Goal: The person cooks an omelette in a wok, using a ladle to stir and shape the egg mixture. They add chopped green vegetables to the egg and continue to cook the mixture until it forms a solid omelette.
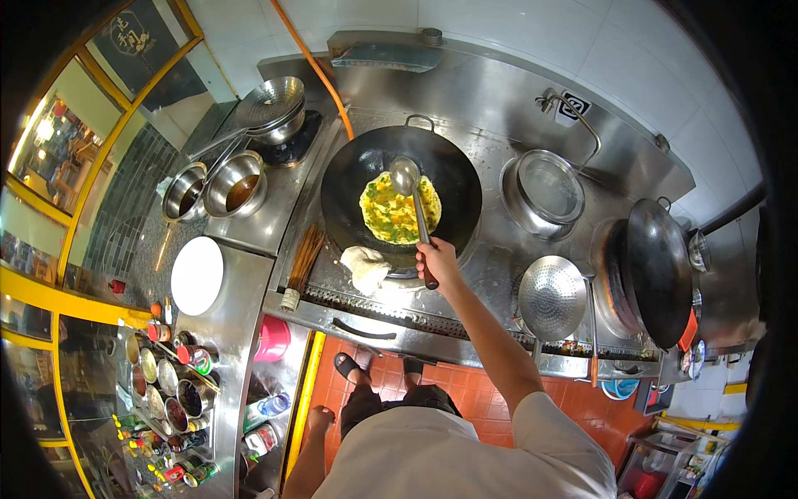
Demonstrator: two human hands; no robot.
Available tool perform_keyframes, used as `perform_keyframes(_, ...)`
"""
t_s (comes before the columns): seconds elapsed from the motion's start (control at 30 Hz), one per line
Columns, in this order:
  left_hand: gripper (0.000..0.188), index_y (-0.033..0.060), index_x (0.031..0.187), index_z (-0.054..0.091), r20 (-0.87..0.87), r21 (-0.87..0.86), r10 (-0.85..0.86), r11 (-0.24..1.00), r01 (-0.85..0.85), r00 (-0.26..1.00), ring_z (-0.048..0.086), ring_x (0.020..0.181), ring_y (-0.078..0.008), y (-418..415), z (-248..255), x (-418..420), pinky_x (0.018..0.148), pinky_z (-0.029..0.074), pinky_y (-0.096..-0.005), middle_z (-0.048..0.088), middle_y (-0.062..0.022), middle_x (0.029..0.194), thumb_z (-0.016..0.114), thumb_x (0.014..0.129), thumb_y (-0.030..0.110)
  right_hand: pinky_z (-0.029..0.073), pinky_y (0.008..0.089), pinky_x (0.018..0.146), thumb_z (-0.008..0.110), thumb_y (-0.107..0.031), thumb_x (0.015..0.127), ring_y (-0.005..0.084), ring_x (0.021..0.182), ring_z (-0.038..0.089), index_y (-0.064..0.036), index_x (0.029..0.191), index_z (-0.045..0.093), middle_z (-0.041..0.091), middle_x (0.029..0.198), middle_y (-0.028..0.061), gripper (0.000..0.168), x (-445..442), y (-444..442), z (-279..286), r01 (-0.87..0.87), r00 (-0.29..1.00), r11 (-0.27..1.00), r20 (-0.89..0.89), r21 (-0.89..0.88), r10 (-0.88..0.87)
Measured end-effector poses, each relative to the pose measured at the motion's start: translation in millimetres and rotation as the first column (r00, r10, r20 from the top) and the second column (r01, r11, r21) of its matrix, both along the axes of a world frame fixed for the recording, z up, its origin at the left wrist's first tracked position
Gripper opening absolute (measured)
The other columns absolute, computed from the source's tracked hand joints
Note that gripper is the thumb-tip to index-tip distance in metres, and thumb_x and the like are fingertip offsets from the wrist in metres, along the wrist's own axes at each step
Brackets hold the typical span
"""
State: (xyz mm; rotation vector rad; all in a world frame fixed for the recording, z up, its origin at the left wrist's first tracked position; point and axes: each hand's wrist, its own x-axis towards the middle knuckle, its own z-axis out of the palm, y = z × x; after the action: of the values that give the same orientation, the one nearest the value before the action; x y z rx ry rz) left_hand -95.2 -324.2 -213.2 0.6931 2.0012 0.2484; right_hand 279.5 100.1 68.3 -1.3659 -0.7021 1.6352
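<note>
My right hand (438, 261) is closed around the wooden handle of a metal cooking ladle (405, 176). The ladle's bowl rests over the upper part of a round omelette with green bits (393, 215), which lies in a large black wok (346, 178) on the stove. A crumpled pale cloth (366, 269) lies at the wok's near left edge. My left hand (322, 418) hangs low beside my body, away from the stove; its fingers look curled, and nothing can be made out in it.
A bamboo brush (304, 259) and a white plate (197, 276) are left of the wok. Metal bowls (234, 184) stand farther back. To the right are a water pot (551, 186), a perforated skimmer (552, 298) and a second wok (661, 274). Seasoning containers (168, 377) crowd the lower left.
</note>
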Motion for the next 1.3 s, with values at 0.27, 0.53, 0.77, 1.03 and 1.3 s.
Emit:
perform_keyframes(0.27, 0.023, 0.0007, 0.093, 0.072, -0.066, -0.066, 0.012, 0.998, -0.016, 0.998, 0.075, 0.072, -0.0269, -19, -12, -10, 0.071, 0.059, -0.0364, 0.074, -0.0161, 0.075, 0.065, 0.082, 0.02, 0.042, 0.0294, 0.043, 0.058, -0.012, 0.096, 0.0129, 0.052, 0.052, -0.004, 0.094, 0.053, 0.055, 0.072, 0.0037, 0.01, -5, -7, -1, 0.009, 0.99, 0.999, -0.137, -0.053, -0.016)
perform_keyframes(0.53, 0.006, -0.0018, 0.087, 0.065, -0.046, -0.015, -0.031, 0.999, 0.031, 0.998, 0.066, 0.056, -0.0189, 7, 4, -4, 0.053, 0.058, -0.0332, 0.067, -0.0115, 0.069, 0.061, 0.087, 0.003, 0.043, 0.0293, 0.044, 0.058, -0.011, 0.095, 0.0133, 0.053, 0.052, -0.003, 0.094, 0.054, 0.055, 0.072, 0.0048, 0.009, -13, -25, 4, -0.019, 0.987, 0.998, -0.158, -0.067, 0.008)
perform_keyframes(0.77, 0.007, -0.0024, 0.086, 0.066, -0.008, -0.025, -0.019, 0.999, 0.019, 1.0, 0.068, 0.058, -0.019, 19, 16, 2, 0.054, 0.058, -0.0324, 0.068, -0.0111, 0.07, 0.061, 0.086, 0.002, 0.04, 0.0231, 0.044, 0.059, -0.014, 0.097, 0.0099, 0.055, 0.051, -0.006, 0.099, 0.053, 0.057, 0.077, 0.0046, 0.01, 0, -31, -1, 0.032, 0.899, 0.987, -0.428, -0.154, -0.096)
perform_keyframes(1.03, 0.018, 0.004, 0.088, 0.073, -0.065, -0.106, 0.02, 0.994, -0.026, 0.998, 0.074, 0.074, -0.0275, 5, 12, 0, 0.074, 0.058, -0.0399, 0.073, -0.0138, 0.074, 0.065, 0.08, 0.018, 0.04, 0.0241, 0.044, 0.056, -0.015, 0.099, 0.0102, 0.055, 0.051, -0.006, 0.094, 0.053, 0.058, 0.076, 0.0058, 0.01, 30, -68, 17, -0.044, 0.922, 0.988, -0.386, -0.147, -0.016)
perform_keyframes(1.3, 0.021, 0.0036, 0.092, 0.072, -0.072, -0.116, 0.019, 0.993, -0.027, 0.997, 0.074, 0.077, -0.0302, -3, -10, -4, 0.078, 0.058, -0.0421, 0.074, -0.0163, 0.079, 0.063, 0.08, 0.018, 0.038, 0.0232, 0.04, 0.057, -0.016, 0.099, 0.0083, 0.052, 0.049, -0.007, 0.097, 0.054, 0.057, 0.078, 0.0041, 0.01, 40, -98, 28, -0.123, 0.966, 0.976, -0.247, -0.181, 0.076)
